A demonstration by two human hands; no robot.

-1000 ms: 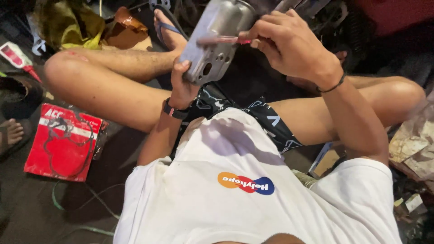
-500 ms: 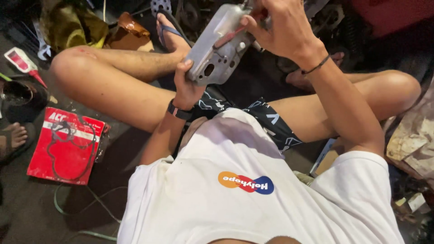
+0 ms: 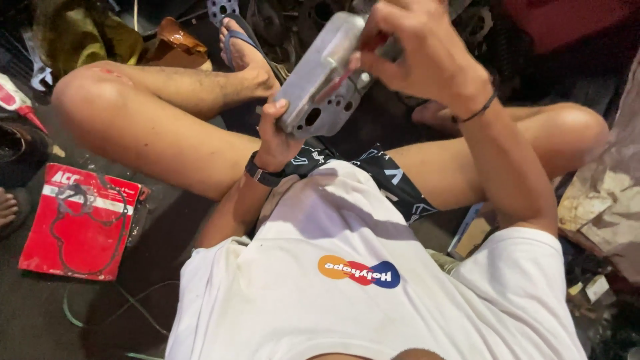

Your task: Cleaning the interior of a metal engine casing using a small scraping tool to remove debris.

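Observation:
I sit on the floor with my legs spread. My left hand (image 3: 277, 137) grips the lower edge of a silver metal engine cover (image 3: 319, 70) and holds it up in front of me. My right hand (image 3: 427, 50) is closed on a thin red-handled tool (image 3: 343, 77) whose tip lies against the cover's flat face, beside its bolt holes. A black watch is on my left wrist, a dark band on my right.
A red gasket packet (image 3: 80, 220) with a dark gasket on it lies on the floor at left. A red-and-white tube (image 3: 17, 100) lies further left. Crumpled paper (image 3: 603, 207) sits at right. Dark engine parts (image 3: 280, 20) fill the floor ahead.
The cover has risen and tilted in my left hand. My right hand has shifted upward with the red tool, staying on the cover's face.

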